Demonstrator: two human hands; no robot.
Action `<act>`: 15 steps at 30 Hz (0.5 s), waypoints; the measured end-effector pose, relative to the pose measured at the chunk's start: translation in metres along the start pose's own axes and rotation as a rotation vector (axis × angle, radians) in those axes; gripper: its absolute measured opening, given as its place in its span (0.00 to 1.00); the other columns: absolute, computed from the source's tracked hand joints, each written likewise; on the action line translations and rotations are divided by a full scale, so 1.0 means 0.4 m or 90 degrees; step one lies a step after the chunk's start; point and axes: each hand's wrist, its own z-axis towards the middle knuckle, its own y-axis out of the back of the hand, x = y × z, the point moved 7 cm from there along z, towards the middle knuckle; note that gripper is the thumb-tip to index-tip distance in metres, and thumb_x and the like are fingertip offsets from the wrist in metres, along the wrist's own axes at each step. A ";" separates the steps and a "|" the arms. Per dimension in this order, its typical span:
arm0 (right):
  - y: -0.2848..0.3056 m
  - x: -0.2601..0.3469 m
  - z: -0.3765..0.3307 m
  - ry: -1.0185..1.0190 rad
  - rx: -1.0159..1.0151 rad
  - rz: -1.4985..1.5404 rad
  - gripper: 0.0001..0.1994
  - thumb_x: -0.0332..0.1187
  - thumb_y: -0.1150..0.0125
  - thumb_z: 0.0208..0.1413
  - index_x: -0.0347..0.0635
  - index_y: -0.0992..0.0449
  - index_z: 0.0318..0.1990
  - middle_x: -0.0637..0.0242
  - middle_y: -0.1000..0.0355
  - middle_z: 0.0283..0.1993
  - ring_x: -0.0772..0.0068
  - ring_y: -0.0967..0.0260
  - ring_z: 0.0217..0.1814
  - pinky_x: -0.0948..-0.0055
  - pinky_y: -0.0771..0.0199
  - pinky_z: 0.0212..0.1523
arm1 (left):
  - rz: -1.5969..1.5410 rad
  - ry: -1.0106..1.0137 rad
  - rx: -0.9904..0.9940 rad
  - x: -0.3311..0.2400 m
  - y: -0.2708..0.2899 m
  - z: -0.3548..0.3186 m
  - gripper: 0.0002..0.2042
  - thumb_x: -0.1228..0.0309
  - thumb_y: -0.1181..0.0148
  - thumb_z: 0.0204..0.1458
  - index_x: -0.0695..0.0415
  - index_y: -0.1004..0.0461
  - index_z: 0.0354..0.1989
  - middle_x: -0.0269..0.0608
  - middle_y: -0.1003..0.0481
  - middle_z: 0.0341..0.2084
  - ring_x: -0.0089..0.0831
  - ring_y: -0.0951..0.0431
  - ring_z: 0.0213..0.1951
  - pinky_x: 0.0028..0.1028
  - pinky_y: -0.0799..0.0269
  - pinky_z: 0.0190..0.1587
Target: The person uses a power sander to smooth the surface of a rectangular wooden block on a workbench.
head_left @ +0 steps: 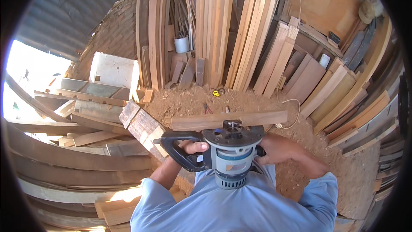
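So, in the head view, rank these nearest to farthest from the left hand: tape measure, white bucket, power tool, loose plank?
1. Power tool: held in the left hand.
2. Loose plank: just beyond the tool.
3. Yellow tape measure: farther ahead, on the sawdust.
4. White bucket: farthest, between leaning boards.

beyond the router (231, 154) lies a plank (268, 117), then a tape measure (216, 93) on the sawdust (171, 103).

Sawdusty floor (167, 103): tape measure (216, 93), perhaps pliers (207, 108).
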 end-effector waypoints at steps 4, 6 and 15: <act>-0.002 -0.003 0.010 -0.012 -0.088 -0.092 0.20 0.40 0.37 0.39 0.34 0.22 0.40 0.43 0.24 0.33 0.40 0.25 0.37 0.52 0.24 0.42 | -0.002 0.001 0.006 -0.001 -0.004 0.004 0.21 0.63 0.35 0.50 0.63 0.29 0.48 0.45 0.24 0.43 0.33 0.23 0.45 0.32 0.28 0.50; -0.003 -0.004 0.014 0.020 -0.126 -0.084 0.19 0.38 0.36 0.38 0.36 0.23 0.38 0.46 0.25 0.31 0.43 0.25 0.33 0.56 0.23 0.37 | 0.000 0.001 0.004 -0.003 -0.001 0.007 0.21 0.63 0.35 0.50 0.63 0.29 0.48 0.45 0.24 0.43 0.33 0.24 0.45 0.32 0.28 0.50; -0.005 -0.004 0.012 0.002 -0.209 -0.070 0.18 0.38 0.38 0.40 0.37 0.22 0.39 0.46 0.25 0.33 0.44 0.25 0.36 0.54 0.24 0.40 | -0.005 0.011 0.013 -0.007 0.009 0.030 0.22 0.62 0.35 0.50 0.63 0.30 0.50 0.46 0.25 0.44 0.34 0.24 0.46 0.32 0.28 0.51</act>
